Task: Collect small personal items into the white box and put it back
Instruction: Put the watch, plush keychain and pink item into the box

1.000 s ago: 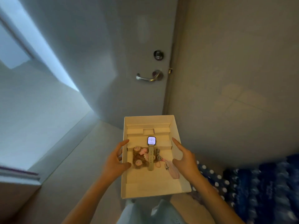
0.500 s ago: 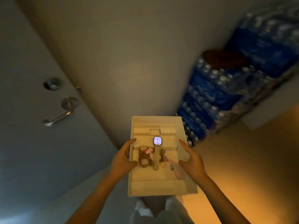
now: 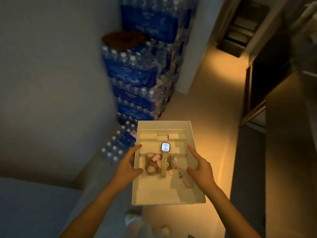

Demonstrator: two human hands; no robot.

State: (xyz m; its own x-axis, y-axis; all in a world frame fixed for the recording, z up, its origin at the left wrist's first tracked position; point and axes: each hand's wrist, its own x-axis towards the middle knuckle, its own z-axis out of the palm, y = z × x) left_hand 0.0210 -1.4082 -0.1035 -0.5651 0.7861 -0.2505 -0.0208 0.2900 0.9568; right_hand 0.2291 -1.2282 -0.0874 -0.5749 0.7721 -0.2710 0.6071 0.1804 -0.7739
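the white box [image 3: 155,192] is held level at lower centre, left hand [image 3: 127,166] and right hand [image 3: 199,166] each clamped on a side wall, thumbs inside, probably so the watch [image 3: 165,147], plush toy [image 3: 152,163] and pink strap [image 3: 186,179] don't slide.

one white box [image 3: 154,193]. two hands on it: left hand [image 3: 127,166] at its left edge, right hand [image 3: 200,166] at its right edge. inside: one watch [image 3: 165,147], one plush toy [image 3: 152,163], one pink strap [image 3: 186,179]. several bottle packs [image 3: 135,71] on the floor [image 3: 205,109], too blurred to count.
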